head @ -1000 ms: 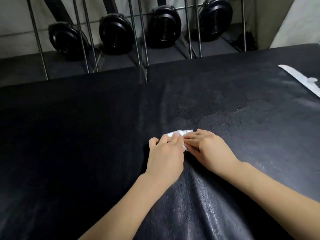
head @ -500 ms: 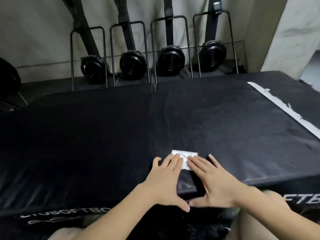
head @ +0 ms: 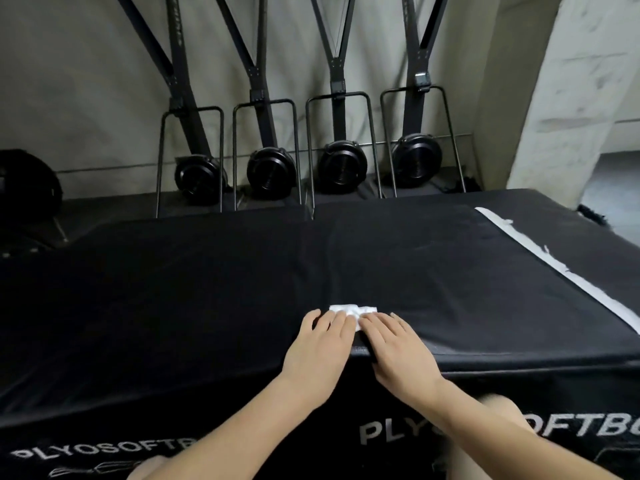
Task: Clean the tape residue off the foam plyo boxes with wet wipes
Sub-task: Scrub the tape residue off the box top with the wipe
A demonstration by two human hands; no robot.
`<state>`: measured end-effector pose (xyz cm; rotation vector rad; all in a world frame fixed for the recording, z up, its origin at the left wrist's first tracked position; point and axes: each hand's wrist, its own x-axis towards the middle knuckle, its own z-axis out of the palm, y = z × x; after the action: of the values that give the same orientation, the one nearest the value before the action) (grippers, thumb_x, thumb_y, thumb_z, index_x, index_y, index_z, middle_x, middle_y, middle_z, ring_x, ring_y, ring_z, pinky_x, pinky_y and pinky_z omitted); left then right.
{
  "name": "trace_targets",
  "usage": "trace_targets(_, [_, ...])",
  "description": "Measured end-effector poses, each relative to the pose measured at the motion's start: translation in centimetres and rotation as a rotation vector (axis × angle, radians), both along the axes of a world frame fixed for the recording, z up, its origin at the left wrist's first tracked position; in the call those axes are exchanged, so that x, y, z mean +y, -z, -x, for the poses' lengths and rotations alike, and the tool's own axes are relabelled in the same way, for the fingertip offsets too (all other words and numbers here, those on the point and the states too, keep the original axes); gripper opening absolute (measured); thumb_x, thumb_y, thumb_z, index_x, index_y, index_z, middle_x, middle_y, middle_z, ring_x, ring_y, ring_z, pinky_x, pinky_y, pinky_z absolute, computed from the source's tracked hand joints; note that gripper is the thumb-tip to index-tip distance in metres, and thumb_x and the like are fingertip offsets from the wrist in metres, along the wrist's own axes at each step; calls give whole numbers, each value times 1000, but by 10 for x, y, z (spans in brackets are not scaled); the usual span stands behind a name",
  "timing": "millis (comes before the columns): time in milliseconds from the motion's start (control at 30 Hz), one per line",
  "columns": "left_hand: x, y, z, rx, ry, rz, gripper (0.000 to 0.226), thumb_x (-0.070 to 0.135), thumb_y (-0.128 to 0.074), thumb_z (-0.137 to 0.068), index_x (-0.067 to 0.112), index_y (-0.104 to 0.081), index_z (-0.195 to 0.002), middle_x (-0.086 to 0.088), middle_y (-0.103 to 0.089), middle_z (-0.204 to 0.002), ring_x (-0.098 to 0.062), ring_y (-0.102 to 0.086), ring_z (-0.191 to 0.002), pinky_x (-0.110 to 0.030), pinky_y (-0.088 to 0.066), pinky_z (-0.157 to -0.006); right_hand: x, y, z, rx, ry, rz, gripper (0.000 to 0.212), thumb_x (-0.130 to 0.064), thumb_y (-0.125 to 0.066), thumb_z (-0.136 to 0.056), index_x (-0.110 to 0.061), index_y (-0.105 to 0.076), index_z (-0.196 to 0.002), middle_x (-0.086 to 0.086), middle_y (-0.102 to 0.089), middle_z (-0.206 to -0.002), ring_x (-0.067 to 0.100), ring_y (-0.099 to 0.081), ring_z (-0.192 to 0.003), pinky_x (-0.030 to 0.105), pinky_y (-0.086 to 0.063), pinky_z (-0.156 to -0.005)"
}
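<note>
Two black foam plyo boxes (head: 173,299) are set side by side, their seam running beneath the hands; white lettering is printed on the near faces. Four black machines (head: 341,166) are ranged along the wall behind. A white tape strip (head: 561,268) is laid diagonally across the right box. The left hand (head: 320,344) and right hand (head: 398,346) are laid flat with fingers straight, fingertips pressed on the wet wipe (head: 352,310), seemingly crumpled, at the seam near the front edge.

Both hands pressing flat, side by side

The left hand (head: 320,348) and right hand (head: 398,351) are lying palm-down with straight fingers, forearms reaching forward and converging.
</note>
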<state>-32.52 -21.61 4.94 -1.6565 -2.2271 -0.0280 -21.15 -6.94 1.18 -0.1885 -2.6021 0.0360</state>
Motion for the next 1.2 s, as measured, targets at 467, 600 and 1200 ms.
trace_targets(467, [-74,-24,50,-169,9,-49,73,-4,-55,-85,20,-34,-151,9,-31,-156,-7,-30,-143,-36,-28,-119,-59,-23,53,68,-168,-50,47,-8,-56,-81,-9,-57,-129,0,-61,-119,20,-57,-110,34,-48,-98])
trace_targets(600, [-93,38,21,-224,-13,150,85,7,-63,-76,16,-29,-153,3,-28,-160,-13,-21,-149,-37,-33,-115,-72,30,19,-98,-200,-15,55,-22,-48,-77,-12,-57,-130,-1,-61,-125,20,-60,-113,35,-51,-99])
trace_targets(1200, [-4,52,68,-140,-46,-64,14,24,-79,-76,29,-68,-83,11,-62,-72,-15,-57,-73,-31,-40,-65,8,43,67,-38,-133,173,25,-39,-53,-101,-21,-70,-95,-10,-68,-100,18,-60,-90,34,-52,-80])
